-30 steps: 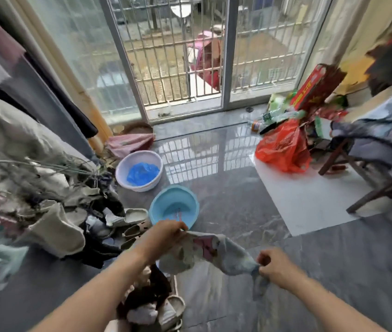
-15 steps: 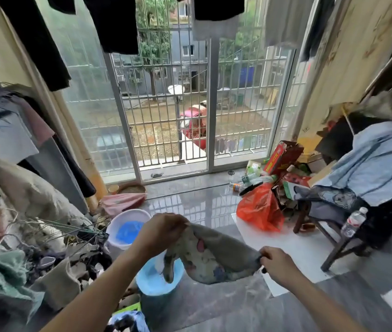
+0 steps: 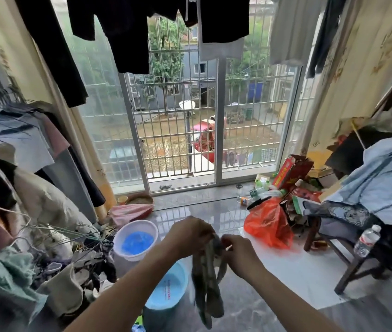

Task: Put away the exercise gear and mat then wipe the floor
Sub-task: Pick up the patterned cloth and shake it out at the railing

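Observation:
A grey patterned cloth (image 3: 207,286) hangs folded in front of me over the glossy grey floor (image 3: 245,307). My left hand (image 3: 187,233) grips its top edge. My right hand (image 3: 238,254) pinches the same top edge right beside it, so both hands meet at the middle of the view. The cloth droops down past my wrists. No exercise gear or mat can be made out.
A light blue basin (image 3: 168,287) and a white basin (image 3: 135,239) with a blue bag sit on the floor below left. Heaped clothes and wire hangers (image 3: 53,238) crowd the left. An orange bag (image 3: 268,225), boxes and a chair (image 3: 348,255) stand right. Dark laundry (image 3: 132,32) hangs overhead.
My hands have come together, folding the cloth that was stretched between them, and it now hangs down. The view has tilted upward toward the window.

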Demonstrator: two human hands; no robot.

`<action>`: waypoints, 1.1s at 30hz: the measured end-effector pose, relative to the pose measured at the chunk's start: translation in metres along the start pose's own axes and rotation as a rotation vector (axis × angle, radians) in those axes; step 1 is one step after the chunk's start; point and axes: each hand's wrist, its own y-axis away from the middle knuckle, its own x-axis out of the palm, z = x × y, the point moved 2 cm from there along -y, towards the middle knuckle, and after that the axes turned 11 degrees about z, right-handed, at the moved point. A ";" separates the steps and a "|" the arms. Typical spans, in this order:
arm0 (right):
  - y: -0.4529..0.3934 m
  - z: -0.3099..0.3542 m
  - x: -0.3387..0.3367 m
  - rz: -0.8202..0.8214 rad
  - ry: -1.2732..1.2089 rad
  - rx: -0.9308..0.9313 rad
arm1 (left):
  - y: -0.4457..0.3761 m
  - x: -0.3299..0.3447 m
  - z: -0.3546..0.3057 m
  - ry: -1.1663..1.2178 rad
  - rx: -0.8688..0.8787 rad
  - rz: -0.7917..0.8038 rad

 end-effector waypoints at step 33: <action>-0.384 -0.002 -0.173 -0.188 0.435 0.176 | -0.325 -0.059 0.324 0.124 -0.315 -0.200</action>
